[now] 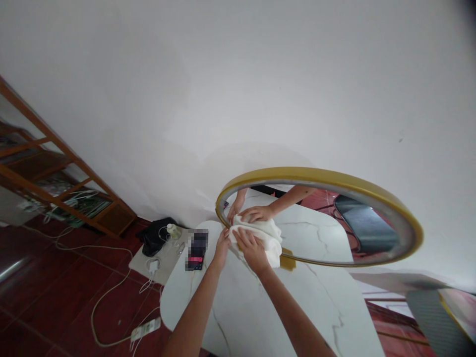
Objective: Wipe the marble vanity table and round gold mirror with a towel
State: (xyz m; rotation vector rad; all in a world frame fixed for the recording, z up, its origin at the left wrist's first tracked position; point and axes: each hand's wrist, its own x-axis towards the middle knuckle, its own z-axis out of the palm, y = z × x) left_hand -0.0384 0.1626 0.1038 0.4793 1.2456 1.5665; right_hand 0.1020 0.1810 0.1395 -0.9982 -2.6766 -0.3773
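Note:
An oval mirror [316, 229] in a gold frame stands tilted on a white marble-patterned table [330, 302], near the wall. My right hand [253, 249] lies over a folded white cloth [274, 254], its fingers spread as they press the cloth onto the lower left of the glass. My left hand [222, 245] is closed at the frame's lower left edge, beside the cloth; its fingertips are partly hidden. Both hands and the cloth show again in the reflection. Below the frame a gold base piece [288, 261] rests on the table.
A phone [197, 250] lies on the table's left end. Beyond it a low surface holds a black bag [158, 235], a small bottle [173, 230] and a charger [153, 267]. A power strip [146, 329] and cables lie on the red floor. A wooden shelf [70, 163] stands left.

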